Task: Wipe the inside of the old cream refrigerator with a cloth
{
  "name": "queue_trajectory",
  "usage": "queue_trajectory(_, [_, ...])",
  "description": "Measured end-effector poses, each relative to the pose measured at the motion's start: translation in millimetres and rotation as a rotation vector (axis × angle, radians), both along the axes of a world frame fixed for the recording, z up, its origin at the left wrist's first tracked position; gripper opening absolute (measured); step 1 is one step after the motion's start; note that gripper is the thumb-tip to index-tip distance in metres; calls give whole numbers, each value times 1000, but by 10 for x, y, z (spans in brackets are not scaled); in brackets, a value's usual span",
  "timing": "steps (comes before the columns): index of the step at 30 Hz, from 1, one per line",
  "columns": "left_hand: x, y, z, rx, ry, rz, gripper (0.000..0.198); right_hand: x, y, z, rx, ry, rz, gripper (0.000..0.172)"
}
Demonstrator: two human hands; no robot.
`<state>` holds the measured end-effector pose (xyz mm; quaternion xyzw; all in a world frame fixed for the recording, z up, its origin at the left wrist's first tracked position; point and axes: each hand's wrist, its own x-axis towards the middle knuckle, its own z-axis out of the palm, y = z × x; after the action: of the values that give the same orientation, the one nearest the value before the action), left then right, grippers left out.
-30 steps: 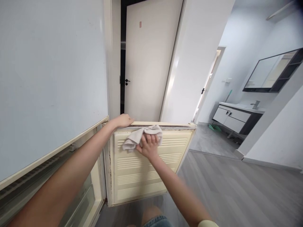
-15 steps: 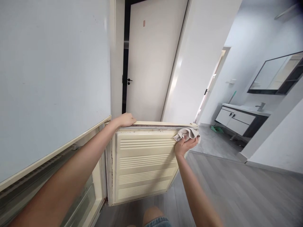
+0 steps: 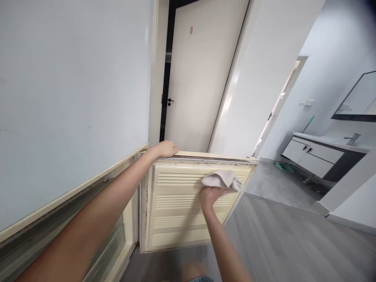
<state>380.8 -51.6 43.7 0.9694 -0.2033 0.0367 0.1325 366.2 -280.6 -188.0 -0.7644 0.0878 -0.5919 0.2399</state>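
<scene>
Biggest item in view: pale blue-grey flat appliance panel (image 3: 73,78) fills the left of the frame, cream trim along its lower edge, tilted in view. Beyond it, white interior door (image 3: 202,78) stands in a dark frame, black lever handle (image 3: 169,102) on its left side. Grey wood-look floor (image 3: 282,243) runs across the lower right. Far right: white vanity cabinet with dark base (image 3: 314,154), chrome faucet (image 3: 352,138) on top, dark-framed wall mirror (image 3: 355,98) above, cut off by the frame edge. Small green object (image 3: 283,167) lies on the floor near the vanity; too small to identify. Centre: cream ribbed door panel (image 3: 182,207), 4 or so bands of horizontal slats, sits just right of the blue-grey panel and below the white door. Dark stained seam (image 3: 205,158) runs along its top edge. Your left hand (image 3: 166,149) is at that top edge near the left corner, fingers curled over the rim, pressed on and gripping it. Your right hand (image 3: 211,197), motion-blurred, sits on the upper right of the ribbed face, closed around a bunched grey cloth (image 3: 220,181). The cloth touches the slats and sticks out past your hand toward the right edge. Your fingers are mostly hidden under it, so you can't tell the exact finger position. Bare knee (image 3: 194,272) shows at bottom centre, below the panel.
</scene>
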Motion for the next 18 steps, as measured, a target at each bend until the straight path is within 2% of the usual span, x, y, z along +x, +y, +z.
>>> queue_trajectory(2, [6, -3, -7, 12, -9, 2, 54, -86, 414, 118, -37, -69, 24, 61])
queue_trajectory(4, [22, -4, -17, 18, -19, -1, 54, -183, 862, 185, -242, -37, 128, 55])
queue_trajectory(7, [50, -4, -27, 21, -35, -10, 53, -304, 1455, 180, -445, -26, 269, 44])
queue_trajectory(9, [57, -4, -26, 21, -42, -14, 53, -358, 1720, 150, -541, 5, 383, 36])
queue_trajectory(11, [45, -6, -19, 21, -44, -16, 54, -396, 1854, 134, -611, 51, 483, 34])
queue_trajectory(13, [21, -10, -8, 22, -44, -13, 56, -424, 1870, 126, -667, 86, 538, 37])
queue_trajectory(18, [-21, -13, -2, 26, -43, -14, 56, -464, 1562, -12, -755, 75, 541, 33])
